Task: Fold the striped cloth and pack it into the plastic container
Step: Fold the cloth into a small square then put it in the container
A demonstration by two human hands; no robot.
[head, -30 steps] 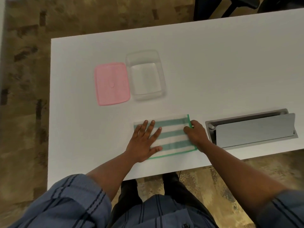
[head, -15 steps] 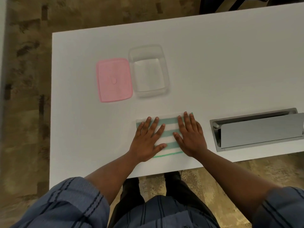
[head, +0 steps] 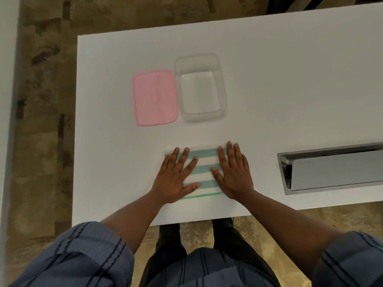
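My left hand [head: 174, 179] and my right hand [head: 233, 172] spread flat, palms down on the folded green-and-white striped cloth [head: 204, 169], near edge of white worktop [head: 290, 79], clear rectangular plastic container [head: 200, 88] beyond, lidless, pink plastic lid [head: 154, 97] just beside it.

We see bare white table [head: 290, 79] open on right and far side, wide room for hand to pass; strip between cloth and boxes also bare. Clear plastic container [head: 200, 88] stands open-topped straight beyond striped cloth [head: 204, 168], nothing over its mouth. Pink lid [head: 154, 97] lies flat just beside container's left wall, blocking low approach from left. Recessed metal cable tray [head: 331, 168] sits right of our right hand [head: 233, 175]; left hand [head: 176, 179] flat on cloth
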